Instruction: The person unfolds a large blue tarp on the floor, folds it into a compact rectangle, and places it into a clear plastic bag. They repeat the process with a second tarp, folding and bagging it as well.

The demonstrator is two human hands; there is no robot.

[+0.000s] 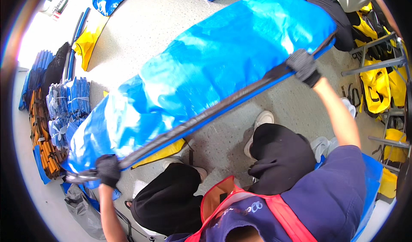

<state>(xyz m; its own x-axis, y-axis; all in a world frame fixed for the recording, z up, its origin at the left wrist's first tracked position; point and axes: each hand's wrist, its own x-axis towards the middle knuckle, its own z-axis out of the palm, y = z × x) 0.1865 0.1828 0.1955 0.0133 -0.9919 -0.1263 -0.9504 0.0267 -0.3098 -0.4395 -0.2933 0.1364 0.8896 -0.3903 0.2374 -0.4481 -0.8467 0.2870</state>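
Note:
A long, glossy blue tarpaulin piece (206, 57) stretches across the view in front of me, from lower left to upper right. It bulges and has rounded ends, and a dark strip (193, 122) runs along its near edge. In a dark glove, my left hand (107, 170) is closed on that edge near the left end. My right hand (303, 67), in a grey-black glove, grips the same edge near the right end. The edge is pulled fairly straight between my hands. What lies inside or under the blue piece is hidden.
Tied blue bundles (68, 98) and orange-brown bundles (40, 135) are stacked at left. A yellow piece (88, 40) lies beyond them. Under the near edge shows a yellow sheet (161, 153). Yellow bags (375, 87) hang by a metal rack (377, 66) at right; another person (334, 10) is close by.

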